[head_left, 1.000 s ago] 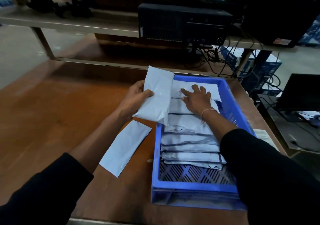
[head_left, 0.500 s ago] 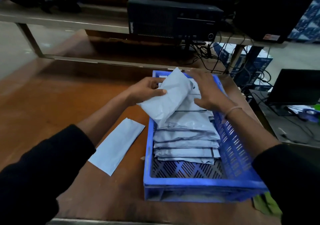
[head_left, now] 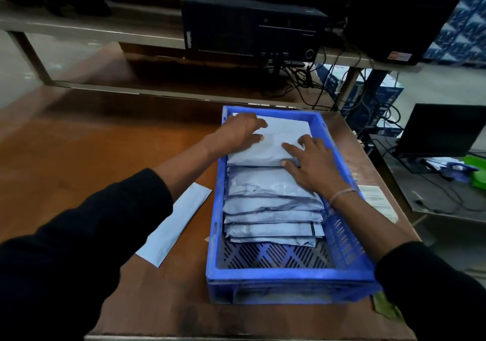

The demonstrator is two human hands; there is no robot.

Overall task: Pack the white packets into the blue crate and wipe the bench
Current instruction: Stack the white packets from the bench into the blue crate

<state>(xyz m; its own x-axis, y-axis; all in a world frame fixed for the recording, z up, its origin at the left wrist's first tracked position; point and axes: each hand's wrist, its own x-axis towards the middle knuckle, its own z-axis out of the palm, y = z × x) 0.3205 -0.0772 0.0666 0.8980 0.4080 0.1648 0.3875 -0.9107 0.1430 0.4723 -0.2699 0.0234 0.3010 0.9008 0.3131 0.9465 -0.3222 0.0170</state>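
The wooden bench (head_left: 79,156) fills most of the view, brown and glossy. On its right part stands the blue crate (head_left: 289,275), a long plastic box with slotted walls and a perforated floor, its long axis running away from the person.

Inside the crate a row of white packets (head_left: 273,209) lies overlapped like shingles, each with its long axis across the crate, from side wall to side wall. They are pale grey-white, wrinkled plastic pouches, and one near the front shows a dark strip at its right end. The near end of the crate floor is bare grid.

The top packet (head_left: 276,146) lies at the far end of the crate, also crosswise, flat and smoother than the rest.

One more flat white packet (head_left: 173,225) lies on the bench just left of the crate, its long axis running diagonally from near-left to far-right.

The left hand (head_left: 239,130) rests on the far-left part of the top packet, fingers loosely bent and spread, pressing down rather than grasping. The right hand (head_left: 313,164) lies flat with straight, spread fingers on the packet's right near corner, thumb along its near edge. A thin band circles the right wrist.
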